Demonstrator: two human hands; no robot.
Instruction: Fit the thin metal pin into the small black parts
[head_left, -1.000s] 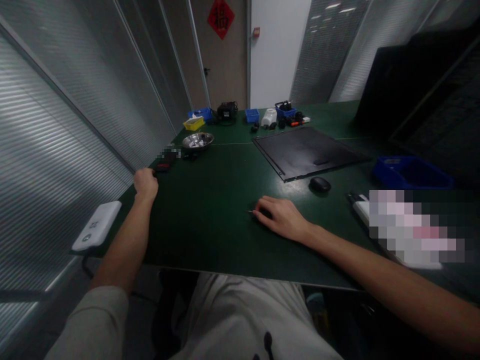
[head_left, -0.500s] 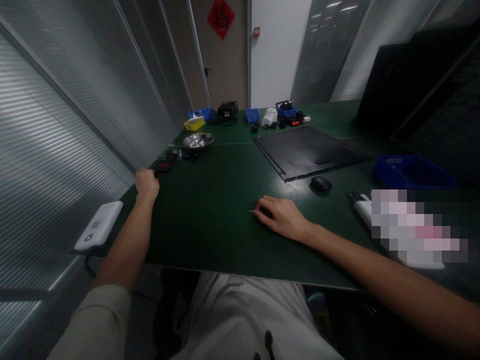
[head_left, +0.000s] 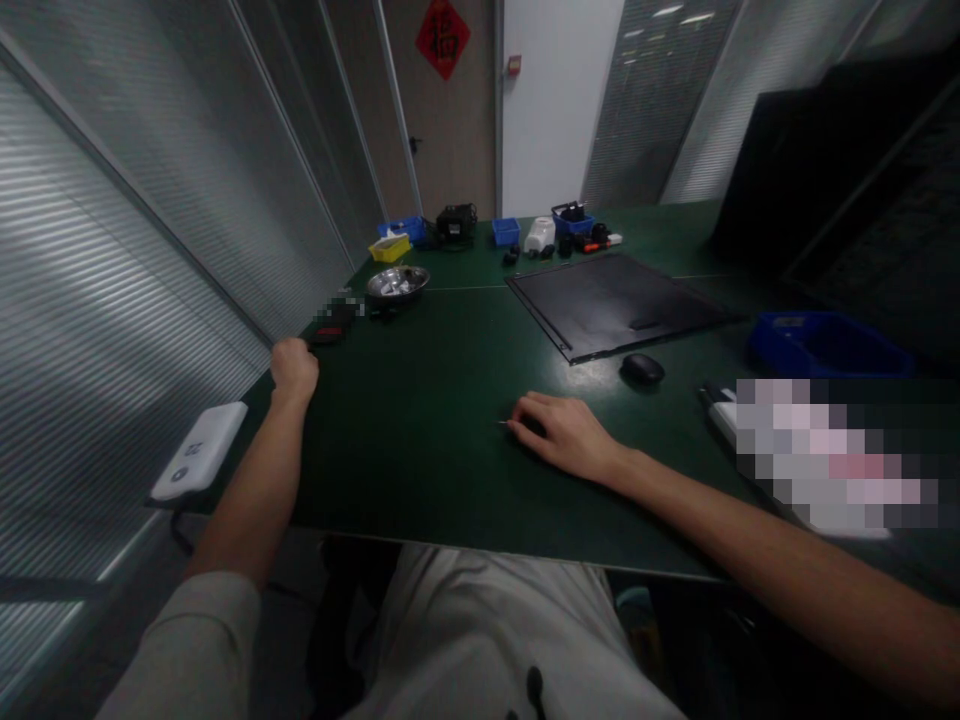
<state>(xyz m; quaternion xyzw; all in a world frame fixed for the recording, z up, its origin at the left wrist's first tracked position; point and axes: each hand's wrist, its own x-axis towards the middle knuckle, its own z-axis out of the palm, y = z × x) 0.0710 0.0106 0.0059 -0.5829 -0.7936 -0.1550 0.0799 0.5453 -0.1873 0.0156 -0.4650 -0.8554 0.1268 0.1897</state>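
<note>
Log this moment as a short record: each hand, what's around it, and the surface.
Surface: green table
Left hand: curled at the table's left edge; contents hidden
Near left hand: dark item with red marking
Right hand: on the table, pinching a thin pale object
Beyond right hand: black mouse, black mat
Farther left: metal bowl
Far right: blue bin

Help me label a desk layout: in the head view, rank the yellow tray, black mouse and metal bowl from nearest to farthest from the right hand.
1. Black mouse: beyond, to the right.
2. Metal bowl: farther, left.
3. Yellow tray: left, past the bowl.
</note>
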